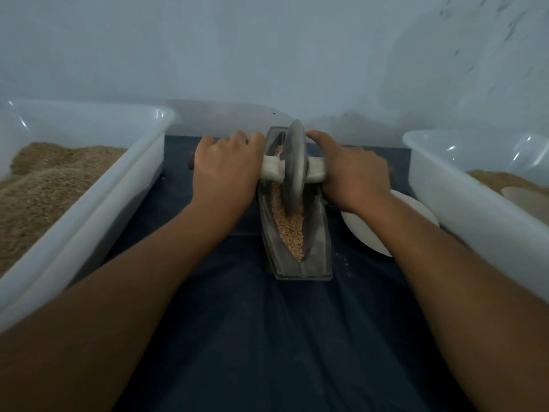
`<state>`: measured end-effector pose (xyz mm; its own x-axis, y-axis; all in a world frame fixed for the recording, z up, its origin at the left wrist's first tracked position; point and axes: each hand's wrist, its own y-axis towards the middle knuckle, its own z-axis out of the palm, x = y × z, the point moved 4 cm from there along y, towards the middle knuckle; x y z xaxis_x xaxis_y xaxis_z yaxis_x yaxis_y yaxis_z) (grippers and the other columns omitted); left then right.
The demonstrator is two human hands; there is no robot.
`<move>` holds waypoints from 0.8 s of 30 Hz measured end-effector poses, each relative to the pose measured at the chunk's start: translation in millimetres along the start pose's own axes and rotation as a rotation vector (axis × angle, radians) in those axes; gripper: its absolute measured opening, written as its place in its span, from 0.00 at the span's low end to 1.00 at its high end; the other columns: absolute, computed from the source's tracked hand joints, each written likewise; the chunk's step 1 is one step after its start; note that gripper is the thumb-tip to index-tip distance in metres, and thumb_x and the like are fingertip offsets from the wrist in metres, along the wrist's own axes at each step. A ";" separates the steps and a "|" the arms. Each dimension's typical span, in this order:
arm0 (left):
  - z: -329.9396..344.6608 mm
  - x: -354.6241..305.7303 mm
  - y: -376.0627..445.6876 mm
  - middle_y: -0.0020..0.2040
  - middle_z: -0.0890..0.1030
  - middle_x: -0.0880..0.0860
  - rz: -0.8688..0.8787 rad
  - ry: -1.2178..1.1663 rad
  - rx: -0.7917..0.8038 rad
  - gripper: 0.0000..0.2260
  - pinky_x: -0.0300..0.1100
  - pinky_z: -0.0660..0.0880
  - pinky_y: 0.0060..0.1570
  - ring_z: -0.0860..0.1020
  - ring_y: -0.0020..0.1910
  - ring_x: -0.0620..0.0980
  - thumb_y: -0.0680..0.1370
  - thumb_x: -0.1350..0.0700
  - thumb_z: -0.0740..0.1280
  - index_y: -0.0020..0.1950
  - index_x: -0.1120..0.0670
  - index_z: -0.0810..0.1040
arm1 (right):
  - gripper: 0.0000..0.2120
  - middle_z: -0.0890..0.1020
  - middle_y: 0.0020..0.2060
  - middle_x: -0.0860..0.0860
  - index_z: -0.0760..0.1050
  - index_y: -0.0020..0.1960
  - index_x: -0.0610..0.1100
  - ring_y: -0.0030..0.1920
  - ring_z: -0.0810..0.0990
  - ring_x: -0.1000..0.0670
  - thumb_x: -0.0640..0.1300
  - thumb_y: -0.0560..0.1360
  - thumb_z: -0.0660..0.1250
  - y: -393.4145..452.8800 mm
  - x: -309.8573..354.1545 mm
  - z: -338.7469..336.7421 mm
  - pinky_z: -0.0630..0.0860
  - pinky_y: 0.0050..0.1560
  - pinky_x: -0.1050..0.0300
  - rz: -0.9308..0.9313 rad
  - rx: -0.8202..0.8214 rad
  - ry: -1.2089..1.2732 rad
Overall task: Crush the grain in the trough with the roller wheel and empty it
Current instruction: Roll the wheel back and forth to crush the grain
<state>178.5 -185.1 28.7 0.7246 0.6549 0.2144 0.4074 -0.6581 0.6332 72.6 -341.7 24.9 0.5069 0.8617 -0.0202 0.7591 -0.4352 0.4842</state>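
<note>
A dark blue cloth (267,337) covers the work surface nearest the person, and the trough (319,248) lies on it, its long axis running straight away from the person toward the wall (267,55), with its near pointed end aimed back at the body. The grain (289,227) fills the near half of the trough's groove and looks largely whole, so the crushing seems to be in an early or middle stage. Just beyond that grain the roller wheel (294,162) stands on edge in the groove, its disc in line with the trough and its handle bar (271,171) crossing at right angles. The left hand (225,171) curls round the bar left of the trough, and the right hand (353,173) curls round it on the right, both wrapped tightly. To roll well, press evenly on both sides, keep the disc upright in the groove, and draw it back over the uncrushed near grain. A white dish (365,230) lies right of the trough, with a grain-filled tub (89,188) to the left and another tub (475,203) to the right.
</note>
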 end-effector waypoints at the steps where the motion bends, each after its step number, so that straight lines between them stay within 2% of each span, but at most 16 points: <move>1: -2.8 -0.6 -2.0 0.43 0.76 0.54 0.004 -0.004 0.007 0.07 0.47 0.62 0.41 0.75 0.38 0.55 0.76 0.61 0.65 0.50 0.54 0.68 | 0.36 0.72 0.33 0.53 0.56 0.75 0.62 0.32 0.70 0.45 0.49 0.73 0.69 -3.4 1.1 -1.7 0.61 0.31 0.55 0.005 -0.014 0.000; 4: -12.8 -3.1 -7.0 0.47 0.77 0.54 0.013 0.008 0.027 0.10 0.47 0.64 0.43 0.78 0.44 0.56 0.75 0.60 0.66 0.52 0.54 0.68 | 0.36 0.71 0.32 0.54 0.60 0.76 0.58 0.32 0.71 0.47 0.47 0.72 0.71 -15.6 4.4 -7.1 0.62 0.34 0.55 0.002 -0.075 0.001; 6: -17.7 -4.8 -10.9 0.48 0.76 0.54 0.017 0.021 0.037 0.12 0.47 0.64 0.44 0.77 0.45 0.55 0.74 0.60 0.67 0.53 0.54 0.67 | 0.36 0.78 0.34 0.52 0.63 0.76 0.55 0.33 0.77 0.45 0.46 0.71 0.72 -24.0 6.2 -10.2 0.62 0.36 0.55 -0.009 -0.117 0.012; 8: -18.7 -4.6 -15.7 0.48 0.76 0.54 0.016 0.029 0.049 0.13 0.47 0.63 0.44 0.76 0.44 0.55 0.74 0.60 0.67 0.53 0.53 0.66 | 0.36 0.83 0.38 0.49 0.65 0.75 0.54 0.37 0.81 0.42 0.46 0.69 0.73 -30.7 7.4 -14.1 0.64 0.36 0.54 -0.028 -0.165 0.005; 12: -19.4 -0.1 -23.6 0.47 0.75 0.53 0.013 0.010 0.064 0.13 0.46 0.62 0.42 0.76 0.42 0.54 0.73 0.58 0.68 0.52 0.53 0.66 | 0.35 0.83 0.40 0.50 0.64 0.76 0.54 0.39 0.81 0.43 0.49 0.71 0.72 -35.2 13.1 -21.4 0.64 0.38 0.53 -0.048 -0.151 -0.023; 16: -18.7 6.4 -23.4 0.47 0.76 0.52 0.001 -0.036 0.160 0.12 0.47 0.62 0.40 0.75 0.40 0.54 0.74 0.56 0.68 0.51 0.52 0.66 | 0.40 0.82 0.41 0.49 0.53 0.77 0.61 0.37 0.78 0.44 0.52 0.71 0.71 -26.7 13.3 -25.3 0.60 0.32 0.56 -0.030 0.035 -0.045; 18: -18.4 8.2 -22.0 0.46 0.76 0.52 -0.005 -0.060 0.228 0.12 0.47 0.63 0.39 0.71 0.38 0.52 0.75 0.55 0.68 0.49 0.51 0.64 | 0.43 0.81 0.44 0.48 0.48 0.76 0.65 0.37 0.74 0.45 0.53 0.71 0.71 -22.0 7.8 -24.9 0.63 0.32 0.55 -0.023 0.179 -0.010; 20: -21.2 8.5 -21.0 0.46 0.76 0.51 -0.008 -0.075 0.270 0.14 0.47 0.63 0.39 0.71 0.38 0.52 0.74 0.55 0.69 0.47 0.50 0.63 | 0.44 0.80 0.48 0.48 0.47 0.75 0.68 0.44 0.78 0.43 0.53 0.70 0.72 -20.8 3.1 -25.7 0.71 0.37 0.51 -0.012 0.291 0.047; 22: -26.3 7.4 -20.0 0.46 0.76 0.51 -0.005 -0.085 0.289 0.13 0.47 0.64 0.39 0.73 0.40 0.52 0.74 0.54 0.70 0.48 0.49 0.65 | 0.44 0.81 0.53 0.49 0.48 0.75 0.68 0.50 0.79 0.43 0.53 0.70 0.72 -22.0 2.1 -27.7 0.75 0.41 0.49 -0.028 0.353 0.077; 24: -32.6 7.1 -19.0 0.45 0.76 0.50 -0.012 -0.102 0.325 0.10 0.47 0.65 0.39 0.73 0.41 0.52 0.74 0.53 0.70 0.49 0.49 0.69 | 0.43 0.80 0.56 0.51 0.51 0.76 0.66 0.51 0.78 0.46 0.52 0.70 0.73 -23.6 3.2 -30.3 0.77 0.44 0.49 -0.058 0.412 0.107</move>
<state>157.8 -155.9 42.4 0.7638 0.6339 0.1221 0.5604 -0.7449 0.3620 44.0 -320.7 39.8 0.4296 0.9007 0.0641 0.8960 -0.4340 0.0943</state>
